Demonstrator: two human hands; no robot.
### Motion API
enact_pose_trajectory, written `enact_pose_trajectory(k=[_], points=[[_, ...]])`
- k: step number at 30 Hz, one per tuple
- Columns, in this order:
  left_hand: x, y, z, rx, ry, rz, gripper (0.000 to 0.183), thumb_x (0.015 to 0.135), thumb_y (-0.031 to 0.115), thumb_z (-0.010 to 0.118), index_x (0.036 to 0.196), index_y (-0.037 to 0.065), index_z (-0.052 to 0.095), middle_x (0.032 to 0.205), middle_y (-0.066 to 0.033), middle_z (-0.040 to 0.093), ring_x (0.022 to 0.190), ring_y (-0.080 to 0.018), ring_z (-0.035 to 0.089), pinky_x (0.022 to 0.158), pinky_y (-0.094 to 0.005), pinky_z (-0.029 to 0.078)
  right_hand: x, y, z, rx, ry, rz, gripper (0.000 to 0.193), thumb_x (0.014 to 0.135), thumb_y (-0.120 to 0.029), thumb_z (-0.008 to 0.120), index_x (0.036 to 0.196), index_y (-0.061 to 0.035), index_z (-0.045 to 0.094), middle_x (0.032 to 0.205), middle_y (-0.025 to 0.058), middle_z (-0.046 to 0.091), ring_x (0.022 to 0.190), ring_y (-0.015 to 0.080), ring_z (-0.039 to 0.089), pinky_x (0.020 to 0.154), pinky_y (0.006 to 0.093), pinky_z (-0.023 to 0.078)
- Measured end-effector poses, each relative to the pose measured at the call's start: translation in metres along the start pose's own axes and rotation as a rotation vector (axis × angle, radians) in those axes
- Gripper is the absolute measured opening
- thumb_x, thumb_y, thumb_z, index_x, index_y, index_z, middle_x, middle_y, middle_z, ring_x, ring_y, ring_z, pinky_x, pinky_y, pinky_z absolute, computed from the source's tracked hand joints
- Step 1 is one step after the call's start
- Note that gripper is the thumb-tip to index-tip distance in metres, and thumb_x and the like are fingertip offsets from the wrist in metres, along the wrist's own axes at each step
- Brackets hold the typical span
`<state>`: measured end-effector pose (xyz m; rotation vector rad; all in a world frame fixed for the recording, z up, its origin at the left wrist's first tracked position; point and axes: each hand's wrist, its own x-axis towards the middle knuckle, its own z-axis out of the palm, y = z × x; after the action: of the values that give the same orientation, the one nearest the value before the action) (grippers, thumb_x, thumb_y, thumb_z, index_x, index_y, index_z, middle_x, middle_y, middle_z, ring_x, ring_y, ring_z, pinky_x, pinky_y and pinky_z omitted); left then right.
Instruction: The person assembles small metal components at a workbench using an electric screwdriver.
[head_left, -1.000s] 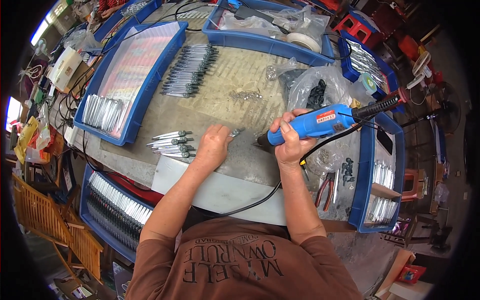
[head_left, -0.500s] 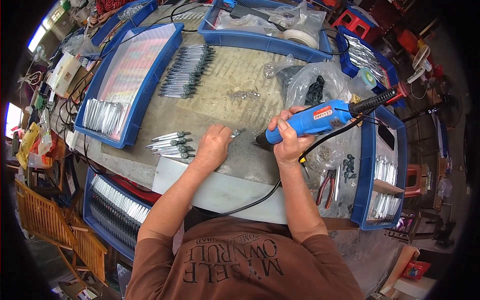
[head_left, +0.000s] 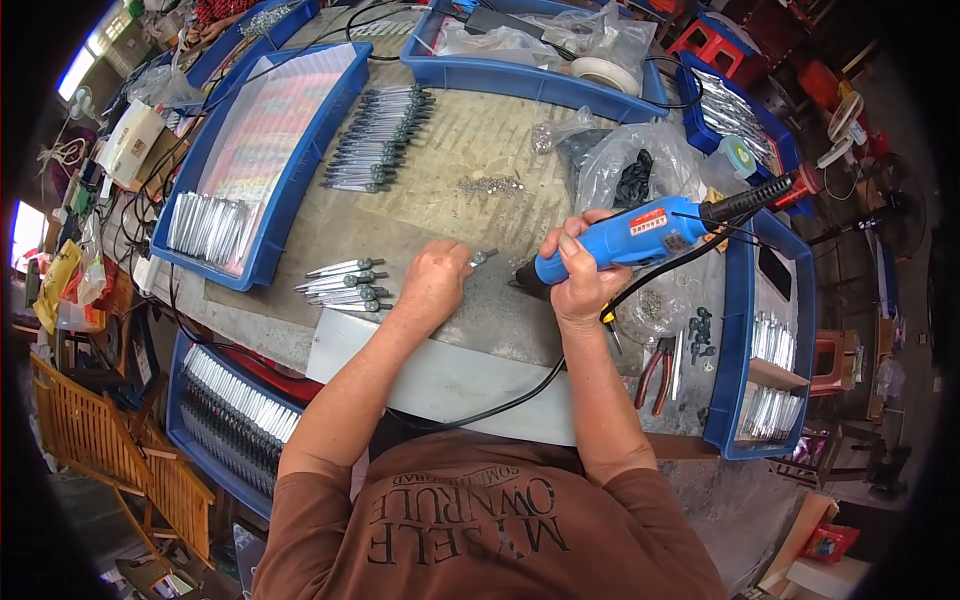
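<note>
A rod in the left hand, a blue tool in the right hand

From where I stand, I see the left hand pinching the rod low over the worktop, its dark end poking out past the fingertips toward the right hand. The right hand wraps firmly around the blue tool, whose dark nose points down at the worktop, near the rod's end but apart from it.

Just left of the left hand lies a small bunch of loose rods; beyond it, farther from the person, runs a neat row of rods. A scatter of tiny metal bits sits ahead, between the two hands. Beyond the right hand slumps a clear bag. On the near side of that hand, to its right, are pliers and a few dark parts, with a blue tray farther right.
</note>
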<state>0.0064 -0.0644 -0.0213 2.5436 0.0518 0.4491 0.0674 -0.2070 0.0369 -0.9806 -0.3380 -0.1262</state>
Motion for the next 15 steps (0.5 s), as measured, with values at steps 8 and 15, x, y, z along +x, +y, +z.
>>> enact_pose_trajectory(k=[8, 15], points=[[-0.0025, 0.0034, -0.0014, 0.035, 0.004, 0.031, 0.010, 0.064, 0.006, 0.060, 0.069, 0.002, 0.052, 0.071, -0.0109, 0.052, 0.072, -0.0291, 0.050, 0.064, -0.0367, 0.041, 0.0010, -0.0017, -0.0014, 0.017, 0.021, -0.028, 0.033, 0.063, -0.003, 0.055, 0.093, -0.0002, 0.041, 0.076, 0.0071, 0.044, 0.058, 0.0146, 0.048, 0.046, 0.0296, 0.045], [-0.0018, -0.0015, 0.0015, 0.003, 0.008, -0.001, 0.009, 0.063, 0.007, 0.061, 0.067, 0.003, 0.054, 0.070, -0.0101, 0.052, 0.071, -0.0285, 0.050, 0.064, -0.0356, 0.041, 0.0010, 0.0025, -0.0024, -0.005, 0.029, -0.010, 0.032, 0.063, -0.003, 0.055, 0.092, 0.0008, 0.042, 0.074, 0.0078, 0.045, 0.056, 0.0156, 0.048, 0.047, 0.0294, 0.044]])
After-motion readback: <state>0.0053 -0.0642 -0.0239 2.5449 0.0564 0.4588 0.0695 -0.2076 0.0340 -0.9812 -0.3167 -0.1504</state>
